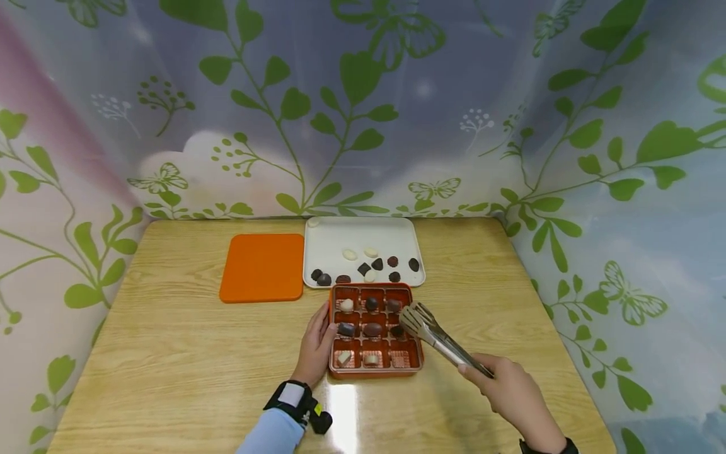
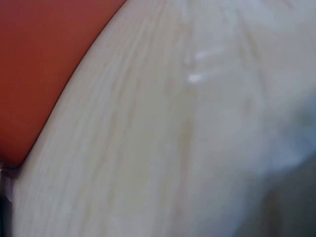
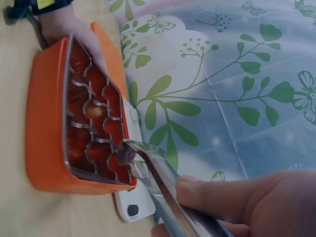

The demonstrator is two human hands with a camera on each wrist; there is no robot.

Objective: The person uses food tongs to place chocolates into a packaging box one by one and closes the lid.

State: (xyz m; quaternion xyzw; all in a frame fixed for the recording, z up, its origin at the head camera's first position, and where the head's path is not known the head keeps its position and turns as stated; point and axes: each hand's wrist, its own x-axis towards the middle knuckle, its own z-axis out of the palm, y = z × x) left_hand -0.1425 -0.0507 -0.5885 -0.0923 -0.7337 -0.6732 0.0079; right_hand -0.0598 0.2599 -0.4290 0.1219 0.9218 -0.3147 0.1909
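Observation:
My right hand (image 1: 510,384) grips metal tongs (image 1: 445,343), thumb along one arm. Their tips are over the right column of an orange box (image 1: 377,373) with a compartment insert. In the right wrist view a dark chocolate (image 3: 126,154) shows at the tong tips. Several chocolates sit in the compartments, among them a brown one (image 1: 372,330) in the middle and white ones on the left and front. The front right compartment shows its bare patterned base. Against the box's left side my left hand (image 1: 313,347) rests with straight fingers, thumb at the rim.
Behind the box lies a white tray (image 1: 334,236) bearing several dark and white chocolates, mostly in its front half. An orange lid (image 1: 262,268) lies left of the tray on the wooden table (image 1: 170,353). Patterned curtains (image 1: 431,145) enclose the table's back and sides.

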